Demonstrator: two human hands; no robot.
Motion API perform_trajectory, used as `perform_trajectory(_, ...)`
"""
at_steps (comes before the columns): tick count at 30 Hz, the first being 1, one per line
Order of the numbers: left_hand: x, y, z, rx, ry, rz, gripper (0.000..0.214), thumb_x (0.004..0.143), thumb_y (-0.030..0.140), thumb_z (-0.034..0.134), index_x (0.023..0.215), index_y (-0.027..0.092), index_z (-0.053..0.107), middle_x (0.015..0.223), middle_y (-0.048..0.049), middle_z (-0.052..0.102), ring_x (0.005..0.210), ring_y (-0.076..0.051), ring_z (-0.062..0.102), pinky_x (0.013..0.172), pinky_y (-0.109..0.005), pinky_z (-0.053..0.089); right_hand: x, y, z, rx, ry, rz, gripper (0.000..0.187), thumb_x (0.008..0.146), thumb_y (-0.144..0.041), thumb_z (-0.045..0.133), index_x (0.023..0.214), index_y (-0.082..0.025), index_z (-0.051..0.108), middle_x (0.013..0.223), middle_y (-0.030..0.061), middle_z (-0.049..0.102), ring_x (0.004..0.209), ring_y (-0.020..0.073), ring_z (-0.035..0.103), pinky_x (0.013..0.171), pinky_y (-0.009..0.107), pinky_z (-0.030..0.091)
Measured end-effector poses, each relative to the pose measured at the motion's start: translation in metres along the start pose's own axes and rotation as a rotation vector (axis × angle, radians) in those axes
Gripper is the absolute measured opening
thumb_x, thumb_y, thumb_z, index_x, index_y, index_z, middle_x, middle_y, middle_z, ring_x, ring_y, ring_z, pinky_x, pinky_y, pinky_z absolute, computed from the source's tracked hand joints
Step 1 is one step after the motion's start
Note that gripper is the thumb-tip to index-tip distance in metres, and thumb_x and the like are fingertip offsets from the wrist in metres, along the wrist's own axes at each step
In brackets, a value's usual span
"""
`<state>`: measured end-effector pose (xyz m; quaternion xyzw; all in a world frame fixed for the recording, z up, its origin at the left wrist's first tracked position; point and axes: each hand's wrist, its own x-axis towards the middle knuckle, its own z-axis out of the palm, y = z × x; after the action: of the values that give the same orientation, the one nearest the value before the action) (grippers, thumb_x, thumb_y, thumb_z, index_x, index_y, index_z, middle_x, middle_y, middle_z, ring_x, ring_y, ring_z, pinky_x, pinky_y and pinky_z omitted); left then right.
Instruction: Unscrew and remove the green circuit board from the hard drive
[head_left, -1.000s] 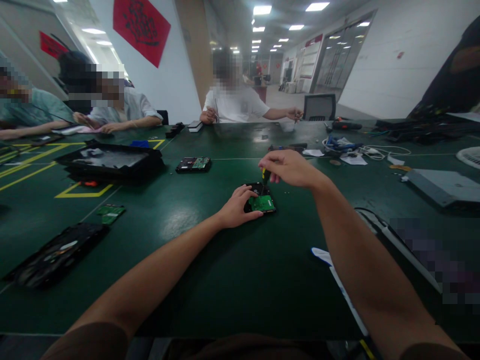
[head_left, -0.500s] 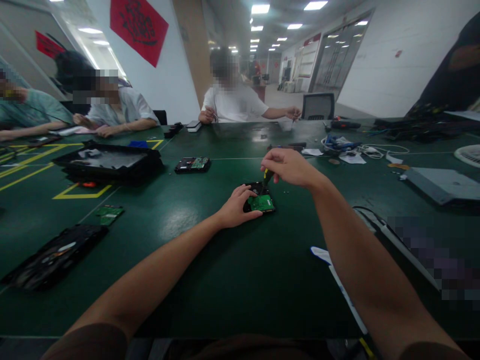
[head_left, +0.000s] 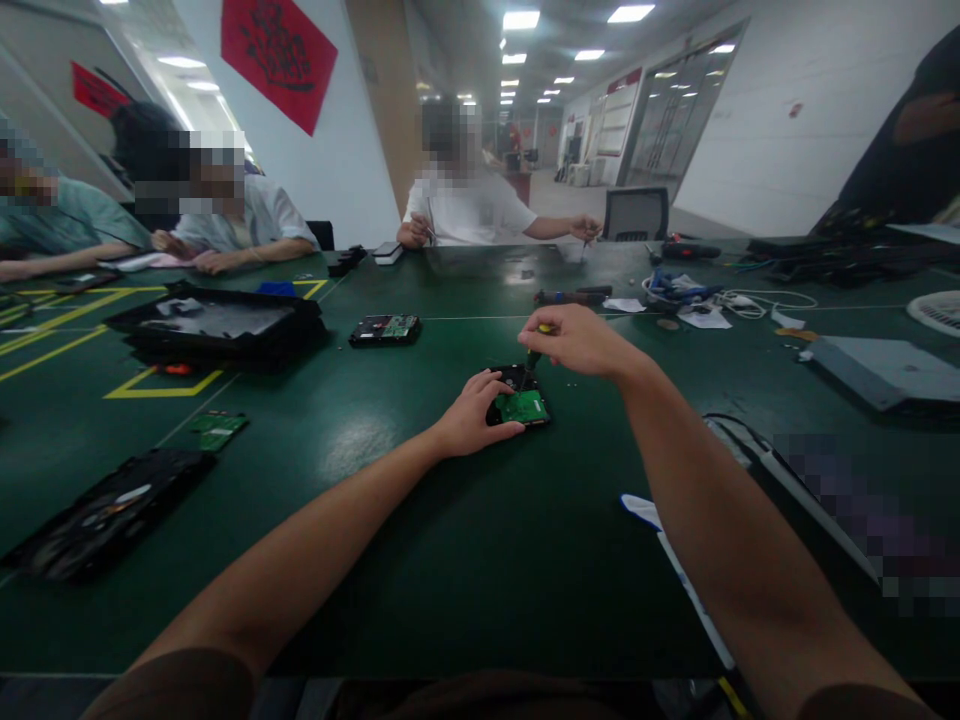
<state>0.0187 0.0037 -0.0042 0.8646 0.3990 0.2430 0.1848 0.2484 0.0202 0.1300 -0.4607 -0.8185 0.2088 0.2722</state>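
Note:
A black hard drive point(head_left: 534, 408) lies on the green table with its green circuit board facing up. My left hand point(head_left: 474, 416) grips its left side, fingers over the far edge and thumb along the near edge. In my right hand point(head_left: 576, 340) is a small screwdriver point(head_left: 532, 358) with a dark and yellow handle, held closed in the fingers above the drive. The screwdriver stands nearly upright, its tip down at the board's far part; the exact contact point is too small to make out. A few tiny screws point(head_left: 571, 385) lie just right of the drive.
Another hard drive point(head_left: 385, 330) lies farther left, near a black tray point(head_left: 225, 325). A loose green circuit board point(head_left: 219, 428) and an opened drive point(head_left: 109, 510) are at left. A grey metal box point(head_left: 885, 370) and cables point(head_left: 675, 290) lie right. Co-workers sit across the table.
My right hand has sunk slightly and its fingers have turned around the screwdriver, whose yellow top now shows above them. The left hand and the hard drive stay put.

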Motion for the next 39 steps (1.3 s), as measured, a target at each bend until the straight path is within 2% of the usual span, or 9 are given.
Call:
perform_trajectory(7, 0.0, 0.0, 0.0, 0.001, 0.006, 0.0, 0.065, 0.084, 0.061, 0.073, 0.136, 0.024, 0.056, 0.162, -0.0144, 0.039, 0.157, -0.037, 0.026, 0.126, -0.059, 0.028, 0.003, 0.008, 0.007, 0.064, -0.052, -0.091, 0.027, 0.084, -0.033, 0.072, 0.107, -0.019, 0.072, 0.094, 0.0048, 0.074, 0.068, 0.0152, 0.066, 0.069, 0.03, 0.05)
perform_trajectory(14, 0.001, -0.002, 0.002, 0.009, 0.006, 0.005, 0.068, 0.084, 0.064, 0.071, 0.136, 0.024, 0.056, 0.162, -0.0145, 0.04, 0.156, -0.037, 0.026, 0.126, -0.058, 0.028, 0.004, 0.011, 0.009, 0.134, -0.04, -0.066, 0.027, 0.083, -0.034, 0.074, 0.106, -0.02, 0.07, 0.094, 0.0054, 0.074, 0.07, 0.0174, 0.068, 0.07, 0.033, 0.055)
perform_trajectory(18, 0.001, -0.001, 0.001, 0.014, 0.005, -0.001, 0.068, 0.084, 0.063, 0.072, 0.136, 0.024, 0.056, 0.162, -0.0145, 0.04, 0.156, -0.037, 0.026, 0.126, -0.058, 0.028, 0.0, 0.004, -0.003, 0.182, 0.049, -0.087, 0.029, 0.084, -0.038, 0.075, 0.105, -0.019, 0.07, 0.089, 0.005, 0.073, 0.068, 0.0172, 0.067, 0.068, 0.033, 0.054)
perform_trajectory(22, 0.0, 0.001, 0.001, 0.025, -0.004, -0.012, 0.068, 0.084, 0.064, 0.07, 0.137, 0.023, 0.056, 0.162, -0.0149, 0.04, 0.157, -0.037, 0.025, 0.126, -0.059, 0.028, -0.004, 0.004, -0.021, 0.138, 0.227, -0.08, 0.035, 0.083, -0.043, 0.076, 0.108, -0.019, 0.07, 0.089, 0.0055, 0.072, 0.074, 0.0195, 0.065, 0.067, 0.033, 0.051)
perform_trajectory(26, 0.0, 0.002, 0.003, 0.063, -0.005, -0.015, 0.067, 0.086, 0.063, 0.068, 0.138, 0.022, 0.055, 0.163, -0.015, 0.039, 0.157, -0.038, 0.023, 0.126, -0.059, 0.028, -0.001, 0.022, -0.031, -0.03, 0.301, -0.005, 0.031, 0.09, -0.046, 0.069, 0.105, -0.019, 0.07, 0.094, 0.0077, 0.072, 0.085, 0.0229, 0.064, 0.074, 0.036, 0.049)
perform_trajectory(28, 0.0, 0.003, 0.003, 0.082, -0.01, -0.016, 0.066, 0.087, 0.062, 0.067, 0.139, 0.022, 0.054, 0.163, -0.0147, 0.038, 0.157, -0.038, 0.022, 0.126, -0.06, 0.028, 0.002, 0.036, -0.03, -0.163, 0.303, 0.092, 0.029, 0.094, -0.044, 0.064, 0.101, -0.017, 0.07, 0.093, 0.0101, 0.071, 0.087, 0.0242, 0.064, 0.077, 0.037, 0.048)
perform_trajectory(29, 0.0, 0.003, 0.003, 0.089, -0.013, -0.017, 0.067, 0.087, 0.062, 0.066, 0.139, 0.022, 0.054, 0.164, -0.0146, 0.038, 0.158, -0.038, 0.022, 0.126, -0.06, 0.028, 0.003, 0.044, -0.028, -0.202, 0.278, 0.152, 0.027, 0.095, -0.042, 0.061, 0.1, -0.016, 0.069, 0.093, 0.0113, 0.072, 0.087, 0.0243, 0.064, 0.078, 0.037, 0.048)
perform_trajectory(33, 0.0, 0.005, 0.003, 0.095, -0.023, -0.014, 0.068, 0.088, 0.063, 0.065, 0.14, 0.021, 0.053, 0.164, -0.0156, 0.037, 0.158, -0.038, 0.021, 0.126, -0.06, 0.027, 0.006, 0.071, -0.015, -0.164, 0.028, 0.351, 0.025, 0.097, -0.027, 0.051, 0.11, -0.013, 0.067, 0.093, 0.0121, 0.075, 0.074, 0.0199, 0.067, 0.071, 0.033, 0.051)
perform_trajectory(39, -0.001, 0.006, 0.001, 0.088, -0.018, 0.003, 0.068, 0.088, 0.062, 0.065, 0.14, 0.021, 0.053, 0.164, -0.0159, 0.038, 0.157, -0.038, 0.022, 0.126, -0.06, 0.027, 0.004, 0.095, -0.004, -0.366, -0.248, 0.4, 0.026, 0.085, -0.019, 0.064, 0.107, -0.012, 0.076, 0.105, 0.0126, 0.077, 0.087, 0.0228, 0.072, 0.076, 0.03, 0.053)
